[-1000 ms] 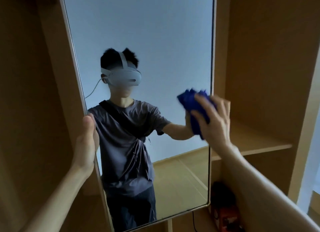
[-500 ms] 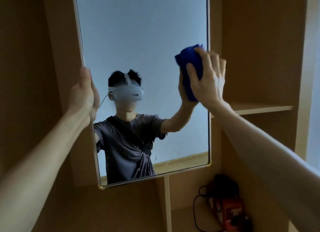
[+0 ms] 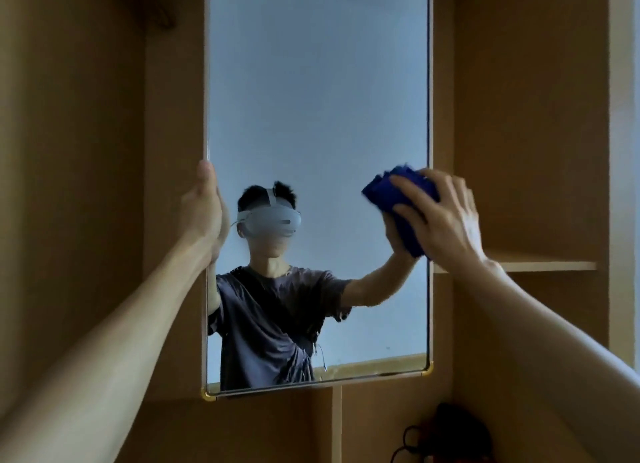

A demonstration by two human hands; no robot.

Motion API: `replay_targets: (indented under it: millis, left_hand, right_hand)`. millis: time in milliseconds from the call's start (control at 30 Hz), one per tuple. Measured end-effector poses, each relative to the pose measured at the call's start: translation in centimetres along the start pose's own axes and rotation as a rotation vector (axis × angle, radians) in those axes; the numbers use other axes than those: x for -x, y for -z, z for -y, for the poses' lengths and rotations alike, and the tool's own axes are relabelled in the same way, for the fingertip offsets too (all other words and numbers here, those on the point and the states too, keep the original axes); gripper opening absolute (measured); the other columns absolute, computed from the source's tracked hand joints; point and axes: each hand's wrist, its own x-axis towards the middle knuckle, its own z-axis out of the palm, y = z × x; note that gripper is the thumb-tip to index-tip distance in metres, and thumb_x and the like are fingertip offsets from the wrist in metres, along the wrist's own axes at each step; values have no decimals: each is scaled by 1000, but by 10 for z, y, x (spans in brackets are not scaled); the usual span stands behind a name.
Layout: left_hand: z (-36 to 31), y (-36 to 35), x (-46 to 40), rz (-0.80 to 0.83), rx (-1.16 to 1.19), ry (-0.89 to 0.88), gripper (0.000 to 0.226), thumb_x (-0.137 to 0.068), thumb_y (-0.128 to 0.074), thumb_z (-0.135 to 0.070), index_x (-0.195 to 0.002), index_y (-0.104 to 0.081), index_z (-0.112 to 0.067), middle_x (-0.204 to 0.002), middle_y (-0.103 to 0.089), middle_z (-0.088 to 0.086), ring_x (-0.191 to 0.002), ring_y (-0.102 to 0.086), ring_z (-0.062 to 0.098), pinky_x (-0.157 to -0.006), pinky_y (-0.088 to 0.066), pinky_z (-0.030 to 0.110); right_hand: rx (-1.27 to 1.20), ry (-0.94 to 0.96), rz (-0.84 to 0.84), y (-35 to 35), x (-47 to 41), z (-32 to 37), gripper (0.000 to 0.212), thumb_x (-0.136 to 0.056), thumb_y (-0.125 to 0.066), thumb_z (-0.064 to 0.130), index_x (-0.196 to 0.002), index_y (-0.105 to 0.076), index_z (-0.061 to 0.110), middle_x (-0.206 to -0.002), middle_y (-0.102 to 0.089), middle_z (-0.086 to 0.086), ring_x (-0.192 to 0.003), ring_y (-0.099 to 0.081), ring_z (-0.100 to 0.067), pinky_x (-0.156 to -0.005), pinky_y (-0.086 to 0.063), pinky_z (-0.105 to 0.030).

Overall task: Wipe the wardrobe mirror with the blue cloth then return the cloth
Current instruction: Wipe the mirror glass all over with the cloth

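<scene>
1. The right hand [image 3: 446,220] pressed the bunched blue cloth [image 3: 398,199] flat against the mirror [image 3: 311,99], close to its right edge; the fingers [image 3: 408,189] were spread and nearly straight over the cloth.
2. The cloth lay under those fingers and the palm, its folds poking out past the fingertips to the left and below the thumb.
3. The left hand [image 3: 204,213] held the mirror's left edge, thumb on the near side; the other fingers were behind the edge, so I cannot tell how they lay.
4. The mirror hung upright inside a wooden wardrobe [image 3: 519,116], brass caps on its lower corners.
5. A shelf [image 3: 547,265] jutted just right of the right wrist; a dark object with a looped cable [image 3: 450,435] sat blurred below.
</scene>
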Motion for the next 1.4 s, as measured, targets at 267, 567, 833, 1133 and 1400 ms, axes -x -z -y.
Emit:
replay_targets:
  millis: [267, 567, 833, 1133, 1400]
  left_hand:
    - [8, -5, -7, -12, 91, -7, 44, -103, -29, -60, -73, -43, -31, -61, -41, -18, -34, -41, -13, -63, -31, 12]
    - [17, -5, -19, -49, 78, -39, 44, -100, -31, -64, -67, -36, -35, -54, -43, -20, -44, -40, -7, -55, -25, 12]
    - [16, -7, -17, -59, 114, -49, 43, -103, -31, -58, -68, -33, -33, -31, -36, -25, -29, -36, -12, -47, -31, 6]
    - [18, -8, -19, -73, 145, -49, 41, -102, -33, -58, -68, -33, -34, -31, -36, -25, -30, -36, -11, -44, -31, 3]
    - [17, -5, -17, -33, 99, -21, 44, -102, -32, -60, -68, -34, -32, -56, -36, -16, -38, -32, -3, -39, -31, -1]
  right_hand:
    - [-120, -519, -163, -22, -81, 13, 42, -107, -48, 42, -149, -49, 38, -152, -47, -2, -126, -43, -40, -103, -43, -55]
    - [-161, 256, -29, -30, 46, 117, 34, -103, -60, 39, -134, -68, 29, -132, -68, -6, -107, -60, -38, -83, -52, -48]
    - [-44, -39, -183, -36, -87, 54, 44, -107, -45, 46, -144, -58, 28, -134, -61, -11, -104, -54, -42, -83, -49, -51]
    - [-120, -253, -217, -42, -118, 90, 41, -105, -51, 41, -144, -56, 31, -138, -59, -6, -110, -51, -40, -89, -45, -50]
    - [-233, 464, -28, -32, 23, 140, 28, -105, -59, 39, -128, -72, 32, -126, -72, -2, -102, -64, -35, -83, -50, -44]
